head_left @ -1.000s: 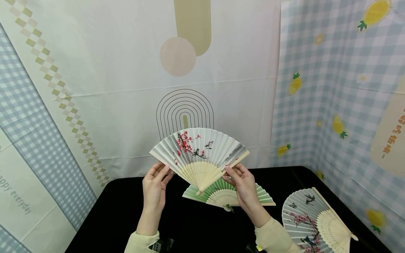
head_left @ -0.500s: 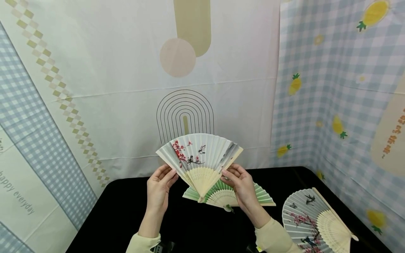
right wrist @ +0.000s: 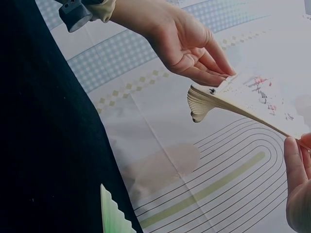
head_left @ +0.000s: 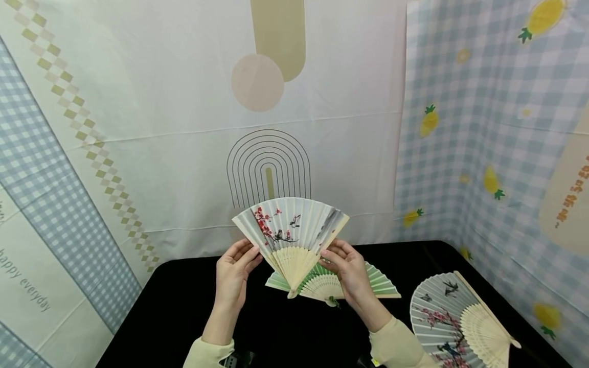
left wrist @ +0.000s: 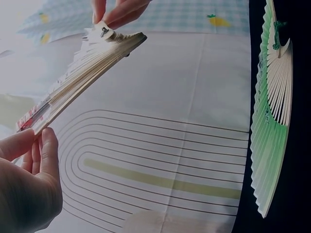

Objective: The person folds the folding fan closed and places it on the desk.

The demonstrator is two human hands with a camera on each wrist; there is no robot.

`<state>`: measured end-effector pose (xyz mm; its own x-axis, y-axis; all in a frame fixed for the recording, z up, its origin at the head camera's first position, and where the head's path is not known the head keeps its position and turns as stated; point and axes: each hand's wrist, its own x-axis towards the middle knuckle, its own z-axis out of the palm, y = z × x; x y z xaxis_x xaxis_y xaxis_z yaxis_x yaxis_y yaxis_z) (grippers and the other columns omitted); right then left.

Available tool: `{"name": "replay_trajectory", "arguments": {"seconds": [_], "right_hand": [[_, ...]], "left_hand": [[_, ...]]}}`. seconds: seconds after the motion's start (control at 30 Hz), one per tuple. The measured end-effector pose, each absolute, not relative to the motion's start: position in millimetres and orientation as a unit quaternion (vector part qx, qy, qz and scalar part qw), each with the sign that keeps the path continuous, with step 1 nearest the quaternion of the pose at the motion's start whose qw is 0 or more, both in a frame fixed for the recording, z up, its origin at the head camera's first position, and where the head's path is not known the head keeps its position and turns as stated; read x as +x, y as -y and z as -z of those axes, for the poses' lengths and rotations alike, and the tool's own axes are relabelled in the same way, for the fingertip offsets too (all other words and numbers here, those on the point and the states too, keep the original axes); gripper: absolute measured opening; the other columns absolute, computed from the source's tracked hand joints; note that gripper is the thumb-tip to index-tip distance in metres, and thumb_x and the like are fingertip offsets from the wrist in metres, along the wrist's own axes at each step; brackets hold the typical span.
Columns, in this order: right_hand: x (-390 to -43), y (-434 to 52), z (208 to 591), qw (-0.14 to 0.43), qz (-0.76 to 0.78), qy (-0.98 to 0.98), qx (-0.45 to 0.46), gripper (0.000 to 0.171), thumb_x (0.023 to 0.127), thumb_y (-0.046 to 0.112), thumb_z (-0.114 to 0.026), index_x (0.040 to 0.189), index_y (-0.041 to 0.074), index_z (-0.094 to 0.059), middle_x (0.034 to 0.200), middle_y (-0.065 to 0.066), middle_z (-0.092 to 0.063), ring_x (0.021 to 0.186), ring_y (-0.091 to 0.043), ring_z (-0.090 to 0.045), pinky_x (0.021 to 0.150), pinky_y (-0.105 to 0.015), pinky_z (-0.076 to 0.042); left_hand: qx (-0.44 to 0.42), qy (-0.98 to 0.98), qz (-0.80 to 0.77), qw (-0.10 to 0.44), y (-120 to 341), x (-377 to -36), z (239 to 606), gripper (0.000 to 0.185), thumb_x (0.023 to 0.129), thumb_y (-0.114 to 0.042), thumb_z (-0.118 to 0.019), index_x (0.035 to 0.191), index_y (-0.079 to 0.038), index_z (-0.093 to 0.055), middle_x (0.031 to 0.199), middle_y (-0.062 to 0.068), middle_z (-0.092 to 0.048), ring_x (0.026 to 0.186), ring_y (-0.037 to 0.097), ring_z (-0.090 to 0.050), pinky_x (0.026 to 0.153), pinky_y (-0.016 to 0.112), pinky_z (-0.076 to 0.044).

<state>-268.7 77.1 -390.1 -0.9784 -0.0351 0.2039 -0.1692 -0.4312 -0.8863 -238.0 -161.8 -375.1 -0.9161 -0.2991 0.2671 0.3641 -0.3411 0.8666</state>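
Observation:
A white folding fan (head_left: 291,230) painted with red blossoms and birds is held upright above the black table (head_left: 175,312), partly spread. My left hand (head_left: 233,273) pinches its left outer rib. My right hand (head_left: 346,268) pinches the right outer rib. The left wrist view shows the fan (left wrist: 80,73) edge-on, with my left fingertips (left wrist: 41,145) at one rib and my right hand (left wrist: 116,10) at the other. In the right wrist view the fan (right wrist: 243,99) lies between my left hand (right wrist: 194,46) and my right fingers (right wrist: 296,170).
A green fan (head_left: 375,281) lies spread on the table just behind the held one. A grey fan (head_left: 453,324) with pink blossoms lies spread at the right front. Patterned cloth backdrops (head_left: 138,128) stand close behind and to the right.
The white fan has narrowed: both hands have drawn its outer ribs closer together, and it sits slightly lower.

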Motion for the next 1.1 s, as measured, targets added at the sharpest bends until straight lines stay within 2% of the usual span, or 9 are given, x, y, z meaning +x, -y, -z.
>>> {"name": "replay_trajectory", "arguments": {"seconds": [0.43,0.6,0.83,1.1], "right_hand": [[-265.1,-75.8,398.1,0.024,-0.84,0.532,0.103,0.023,0.09,-0.01,-0.066,0.112,-0.003,-0.061,0.094,-0.007,-0.067,0.083,-0.016,-0.069,0.075,-0.03,-0.061],[-265.3,-75.5,398.6,0.023,-0.837,0.536,0.109,0.023,0.09,-0.009,-0.066,0.112,-0.004,-0.061,0.093,-0.008,-0.067,0.082,-0.016,-0.069,0.075,-0.03,-0.061],[-265.4,-73.5,397.1,0.017,-0.829,0.546,0.119,0.028,0.089,-0.006,-0.069,0.115,-0.008,-0.06,0.094,-0.008,-0.067,0.083,-0.017,-0.07,0.076,-0.031,-0.061],[-263.4,-71.4,396.6,0.015,-0.827,0.547,0.131,0.027,0.089,-0.007,-0.069,0.115,-0.008,-0.061,0.094,-0.008,-0.068,0.082,-0.017,-0.069,0.075,-0.031,-0.061]], "left_hand": [[-0.032,0.563,0.805,0.187,162.1,-233.3,384.1,0.029,0.093,0.0,-0.07,0.12,0.008,-0.063,0.105,0.009,-0.07,0.095,0.02,-0.07,0.082,0.033,-0.06],[-0.042,0.568,0.8,0.186,161.6,-233.9,384.2,0.03,0.093,0.001,-0.07,0.12,0.01,-0.063,0.103,0.008,-0.069,0.094,0.017,-0.068,0.082,0.032,-0.06],[-0.051,0.576,0.795,0.183,160.6,-233.4,381.5,0.029,0.092,0.001,-0.071,0.119,0.011,-0.064,0.1,0.007,-0.069,0.093,0.017,-0.069,0.086,0.038,-0.059],[-0.059,0.584,0.791,0.175,160.9,-233.7,381.7,0.031,0.092,-0.003,-0.073,0.119,0.01,-0.065,0.102,0.007,-0.07,0.094,0.017,-0.07,0.083,0.033,-0.06]]}}
